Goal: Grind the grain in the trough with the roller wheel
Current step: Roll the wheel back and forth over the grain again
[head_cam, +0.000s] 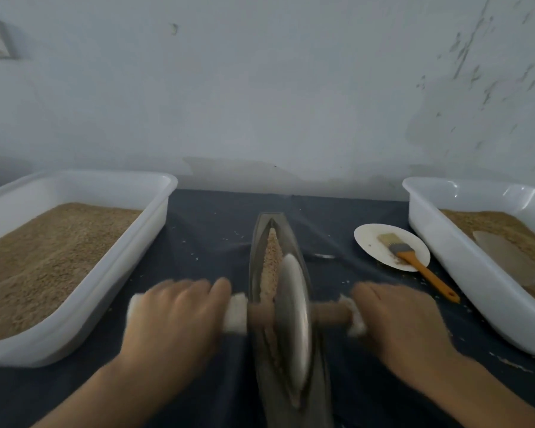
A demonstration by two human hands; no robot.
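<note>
My left hand (179, 316) is curled over the left end of the wooden axle (331, 315), gripping it through a white wrap (235, 315). My right hand (399, 322) grips the right end the same way, a bit of white padding showing at my fingers. Both hands are blurred.

The wheel (292, 319) stands upright on the axle between my hands, its edge down in the trough (260, 242), which runs straight away from me on the dark cloth (204, 230). Grain (272, 257) fills the trough beyond the wheel, toward its far tip.

To my left sits a white tub (155, 217) heaped with grain. To my right is another tub (445, 251) with grain and a pale scoop-like thing (501, 254) lying in it; I cannot tell what it is. Between the trough and the right tub lies a plate (368, 239) with a brush (414, 261) on it, its orange handle reaching past the rim. Stray grains dot the cloth.
</note>
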